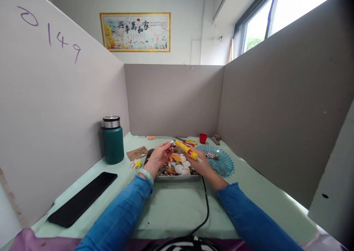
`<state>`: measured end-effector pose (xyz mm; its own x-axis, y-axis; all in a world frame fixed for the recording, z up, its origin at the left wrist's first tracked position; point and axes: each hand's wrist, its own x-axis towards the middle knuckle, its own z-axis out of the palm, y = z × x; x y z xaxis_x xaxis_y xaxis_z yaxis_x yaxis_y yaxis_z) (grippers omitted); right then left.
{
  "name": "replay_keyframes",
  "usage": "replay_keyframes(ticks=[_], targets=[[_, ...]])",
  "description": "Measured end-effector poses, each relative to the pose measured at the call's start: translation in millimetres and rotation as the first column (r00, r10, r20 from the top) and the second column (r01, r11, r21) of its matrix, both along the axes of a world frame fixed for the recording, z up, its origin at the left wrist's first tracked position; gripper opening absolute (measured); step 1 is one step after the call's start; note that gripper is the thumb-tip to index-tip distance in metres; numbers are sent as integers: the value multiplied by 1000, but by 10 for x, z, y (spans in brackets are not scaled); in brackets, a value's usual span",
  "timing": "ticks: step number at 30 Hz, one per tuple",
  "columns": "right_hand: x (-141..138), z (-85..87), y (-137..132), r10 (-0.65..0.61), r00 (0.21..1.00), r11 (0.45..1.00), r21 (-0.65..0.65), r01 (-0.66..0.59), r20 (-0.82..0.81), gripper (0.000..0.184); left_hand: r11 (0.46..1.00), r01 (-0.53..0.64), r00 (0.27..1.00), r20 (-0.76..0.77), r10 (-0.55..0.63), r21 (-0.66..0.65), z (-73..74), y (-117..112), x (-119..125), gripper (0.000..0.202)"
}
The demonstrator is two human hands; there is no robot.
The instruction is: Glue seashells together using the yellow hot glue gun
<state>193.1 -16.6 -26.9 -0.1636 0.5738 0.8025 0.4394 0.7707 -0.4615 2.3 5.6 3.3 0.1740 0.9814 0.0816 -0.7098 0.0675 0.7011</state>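
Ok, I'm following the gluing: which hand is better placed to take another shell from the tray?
Likely the left hand: it sits over the left side of the tray, pinching only a small piece, while the right hand is full with the yellow glue gun.

A makeshift craft booth: grey divider boards point(174, 100) wall in a table point(171, 206) with a glue gun point(187, 150) and a tray point(177, 177) of shells.

Bare mat point(171, 206) before tray point(177, 177), cord point(207, 203) crossing it; flask point(113, 140), phone point(83, 198) left (partitions point(55, 114) close), dish point(225, 166) right
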Motion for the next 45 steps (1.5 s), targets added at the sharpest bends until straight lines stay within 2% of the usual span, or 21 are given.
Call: replay_keyframes(ticks=[8, 22, 32, 45], targets=[[0, -2, -26, 30, 997, 1000, -5, -29, 71, 19, 1000, -8, 1000, -20, 8, -5, 32, -41, 16, 9], [17, -9, -6, -38, 997, 999, -6, 39, 67, 13, 1000, 5, 1000, -16, -5, -29, 38, -64, 16, 10], [24, -13, -16, 15, 993, 1000, 8, -16, 116, 12, 997, -25, 1000, 3, 26, -73, 78, -97, 21, 11], [24, -8, -27, 13, 991, 1000, 16, -15, 135, 15, 998, 21, 1000, -13, -22, -54, 19, -32, 1, 8]])
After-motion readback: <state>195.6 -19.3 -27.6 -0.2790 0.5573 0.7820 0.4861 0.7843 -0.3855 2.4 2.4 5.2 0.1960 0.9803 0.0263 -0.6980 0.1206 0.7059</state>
